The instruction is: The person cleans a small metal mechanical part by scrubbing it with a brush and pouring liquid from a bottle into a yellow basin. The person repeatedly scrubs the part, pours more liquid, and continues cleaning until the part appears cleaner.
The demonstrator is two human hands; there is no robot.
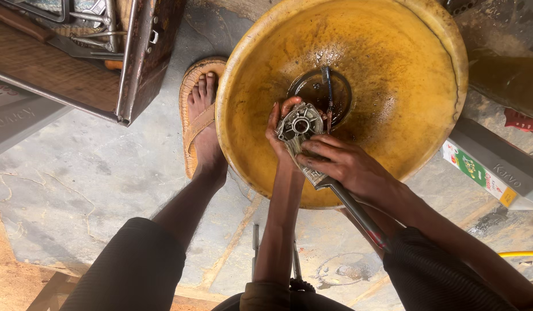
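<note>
Your left hand (280,133) grips the round grey metal machine part (300,126) over the wide yellow basin (393,86) — your right hand (341,164) closes around a brush (328,92), washing unfinished.

A basin (341,98) is set on the floor (94,173), far and right of centre. A pool of liquid (321,89) lies at its bottom, and a thin brush (327,92) stands in that pool. A metal part (299,128) is held over the basin's near side, between the left hand (280,129) on its left and the right hand (347,167) on its near right. A tool (353,210) runs from the part toward the near right, under the right hand. A sandalled foot (203,126) is placed just left of the basin. A metal frame (134,63) stands at the far left. A carton (485,173) lies to the right of the basin.
</note>
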